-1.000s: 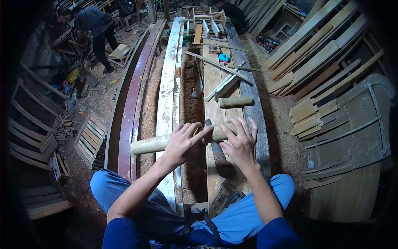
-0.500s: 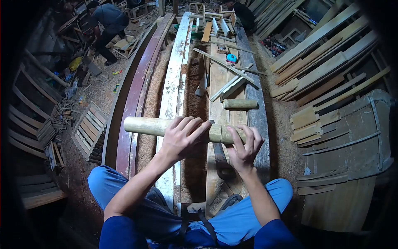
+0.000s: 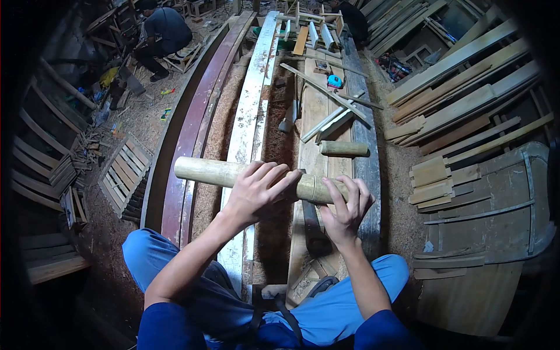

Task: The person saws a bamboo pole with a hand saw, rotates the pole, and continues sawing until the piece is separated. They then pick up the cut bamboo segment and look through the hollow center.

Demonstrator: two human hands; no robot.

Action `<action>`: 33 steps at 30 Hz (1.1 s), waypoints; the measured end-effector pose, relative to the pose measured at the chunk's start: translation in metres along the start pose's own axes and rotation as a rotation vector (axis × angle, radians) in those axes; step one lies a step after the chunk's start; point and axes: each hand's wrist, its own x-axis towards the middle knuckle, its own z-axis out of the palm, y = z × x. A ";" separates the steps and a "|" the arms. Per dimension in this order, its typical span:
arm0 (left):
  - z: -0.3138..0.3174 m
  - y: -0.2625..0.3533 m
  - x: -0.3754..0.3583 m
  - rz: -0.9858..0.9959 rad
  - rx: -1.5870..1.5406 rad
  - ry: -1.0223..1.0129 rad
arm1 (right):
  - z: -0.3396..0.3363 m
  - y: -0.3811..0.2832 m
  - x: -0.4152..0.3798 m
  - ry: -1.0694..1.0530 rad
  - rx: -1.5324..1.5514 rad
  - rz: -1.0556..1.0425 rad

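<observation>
The long pale-green bamboo tube [image 3: 213,171] is gripped from above by both bare hands, the fingers of the left hand [image 3: 256,189] and right hand [image 3: 347,204] curled partway round it, its left end jutting well past the left hand. It is held above long wooden planks [image 3: 312,122], with wood shavings [image 3: 396,169] scattered over the floor and a dark-clothed person [image 3: 166,29] crouched at the far left.

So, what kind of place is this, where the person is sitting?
It looks like a woodworking shop. Boards are stacked along the right side, shavings cover the floor, and a tape measure lies on the planks beside cut wood strips.
</observation>
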 end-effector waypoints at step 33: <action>0.012 -0.007 -0.038 -0.162 0.128 -0.337 | 0.033 -0.012 -0.007 -0.215 0.310 -0.028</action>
